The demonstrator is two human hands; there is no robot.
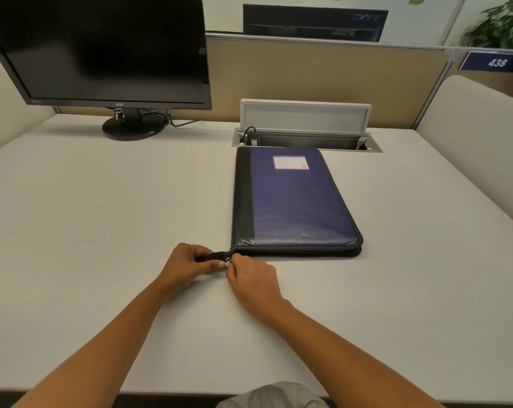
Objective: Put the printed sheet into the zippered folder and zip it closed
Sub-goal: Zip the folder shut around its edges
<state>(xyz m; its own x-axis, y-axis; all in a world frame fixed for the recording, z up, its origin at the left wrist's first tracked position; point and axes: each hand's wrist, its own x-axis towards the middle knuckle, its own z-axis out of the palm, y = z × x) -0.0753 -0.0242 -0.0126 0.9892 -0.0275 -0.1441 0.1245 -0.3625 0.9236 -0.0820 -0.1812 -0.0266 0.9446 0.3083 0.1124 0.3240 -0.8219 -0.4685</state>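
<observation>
We see the folder at centre right covered in a blue leather-like material with a soft sheen and faint creases. Its spine band is black, grainy and glossier toward the lower corner, with pale stitching along the edges. The label on it looks like paper. The zip tail, pinched by the left hand, looks like matt black cloth, and the puller pinched by the right hand glints like metal. The desk is pale, smooth and matt. At upper left the monitor has a glossy black plastic frame. The partition behind looks like tan cloth.
</observation>
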